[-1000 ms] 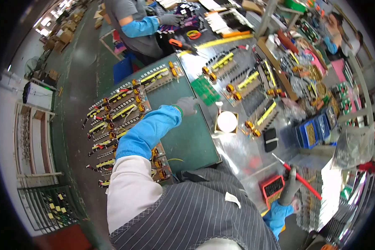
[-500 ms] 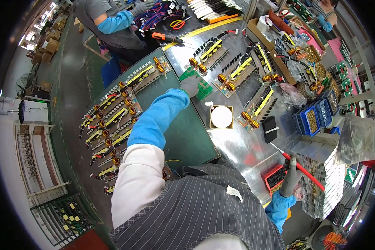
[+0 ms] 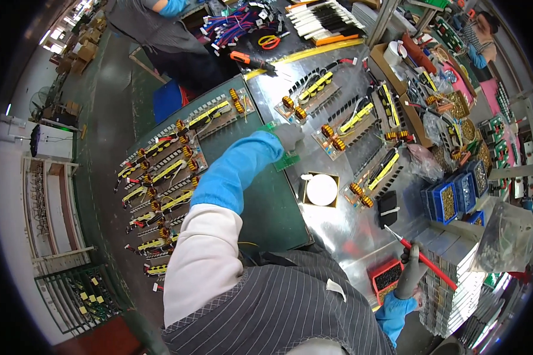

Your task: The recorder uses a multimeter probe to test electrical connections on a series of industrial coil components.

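My left hand (image 3: 290,137), in a grey glove, reaches over a green circuit board (image 3: 287,161) at the seam between the dark green mat and the metal tabletop. Parts of the board show on both sides of the hand. Its fingers are blurred, so their grip is unclear. At the lower right, my gloved right hand (image 3: 413,269) is closed around a red-handled tool (image 3: 432,270) with a thin pale tip. That tip points at a black pad (image 3: 388,208) with a small white piece on it. Between the hands stands a square box holding a round white disc (image 3: 322,190).
Assembled boards with copper coils (image 3: 356,121) lie on the metal top; several more line the mat (image 3: 266,201). Blue bins (image 3: 444,201) and a red bin (image 3: 387,277) hold small parts. An orange-handled screwdriver (image 3: 251,60) lies at the back. A co-worker (image 3: 160,32) stands far left.
The whole view has shifted slightly. My left hand has moved right across the green board, covering its middle. The right hand still holds the red-handled tool near the pad.
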Available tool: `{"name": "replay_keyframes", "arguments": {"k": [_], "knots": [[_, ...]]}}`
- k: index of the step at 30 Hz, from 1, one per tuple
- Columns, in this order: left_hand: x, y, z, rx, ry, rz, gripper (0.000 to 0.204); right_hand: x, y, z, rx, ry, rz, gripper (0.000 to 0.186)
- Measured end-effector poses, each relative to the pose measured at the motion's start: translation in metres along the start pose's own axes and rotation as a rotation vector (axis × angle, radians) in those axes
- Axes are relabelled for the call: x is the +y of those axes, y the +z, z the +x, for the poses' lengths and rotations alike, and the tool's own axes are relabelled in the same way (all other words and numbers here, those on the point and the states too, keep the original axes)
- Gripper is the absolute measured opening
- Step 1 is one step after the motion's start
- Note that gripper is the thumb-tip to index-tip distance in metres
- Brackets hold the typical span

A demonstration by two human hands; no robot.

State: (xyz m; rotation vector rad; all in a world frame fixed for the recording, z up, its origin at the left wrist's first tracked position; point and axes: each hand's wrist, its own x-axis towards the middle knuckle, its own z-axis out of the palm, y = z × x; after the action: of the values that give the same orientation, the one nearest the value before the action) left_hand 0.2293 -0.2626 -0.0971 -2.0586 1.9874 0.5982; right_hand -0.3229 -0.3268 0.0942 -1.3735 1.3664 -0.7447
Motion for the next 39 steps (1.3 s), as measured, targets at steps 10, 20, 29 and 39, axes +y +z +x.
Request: {"name": "replay_keyframes", "arguments": {"k": [10,20,29,39], "knots": [[-0.064,-0.062,0.071,0.663,-0.394,-0.265,0.059,-0.011,0.014,0.011,0.026,-0.011,-0.027,0.028],[-0.076,-0.051,0.135,0.469,-0.655,-0.363,0.048,-0.013,0.026,0.016,0.039,0.042,-0.051,0.018],[-0.062,-0.071,0.053,0.825,-0.759,-0.705,0.058,-0.010,0.013,0.014,0.005,0.056,-0.044,0.022],[-0.007,-0.041,-0.153,1.058,-0.825,-0.888,0.052,-0.009,-0.006,-0.025,-0.043,-0.127,0.110,0.021]]}}
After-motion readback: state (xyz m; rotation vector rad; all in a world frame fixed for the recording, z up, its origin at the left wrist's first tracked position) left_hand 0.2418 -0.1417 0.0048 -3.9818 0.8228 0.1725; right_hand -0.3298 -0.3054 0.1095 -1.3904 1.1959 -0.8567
